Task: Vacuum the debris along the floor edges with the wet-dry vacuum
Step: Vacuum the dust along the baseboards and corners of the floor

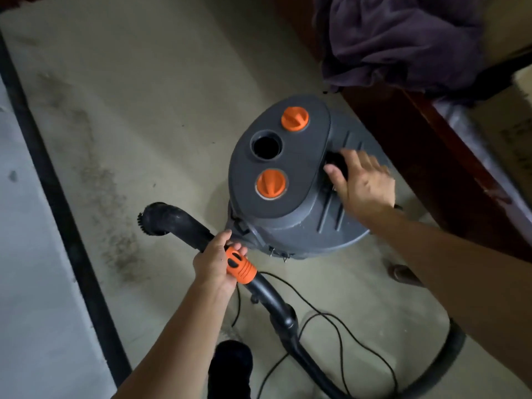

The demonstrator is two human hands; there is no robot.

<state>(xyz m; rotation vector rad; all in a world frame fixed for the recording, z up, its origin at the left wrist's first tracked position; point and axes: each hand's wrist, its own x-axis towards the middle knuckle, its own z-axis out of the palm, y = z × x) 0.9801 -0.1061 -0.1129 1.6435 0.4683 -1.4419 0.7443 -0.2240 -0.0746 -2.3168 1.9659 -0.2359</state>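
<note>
Black rubber made the fat hose [290,321] that curled over the floor close to the person's shoe [230,367]. A thin cord [338,326] lay in loops beside it. A bit further out, the left hand [214,262] was wrapped tight round the hose, just where an orange ring [241,266] sat on it. Holding it there likely let the person aim the end well. The end had a small round brush [155,220], and it was turned toward the dirt.

Next came the vacuum [285,180], a grey tub with orange knobs [294,118] on top. It stood on the floor between the dirt and a dark wooden frame [426,145], close enough to reach. The right hand [361,182] lay on its lid with the fingers nearly straight and spread, holding nothing. The fingertips touched a black part [336,161] there. It may have been the switch, but the hand was blurry, so it was hard to tell.

The dirt [112,203] lay in a long dusty line to the left, near a black strip [49,174] at the floor's edge. It was not yet cleaned up. Farthest off, a purple cloth [397,41] was heaped on the frame.
</note>
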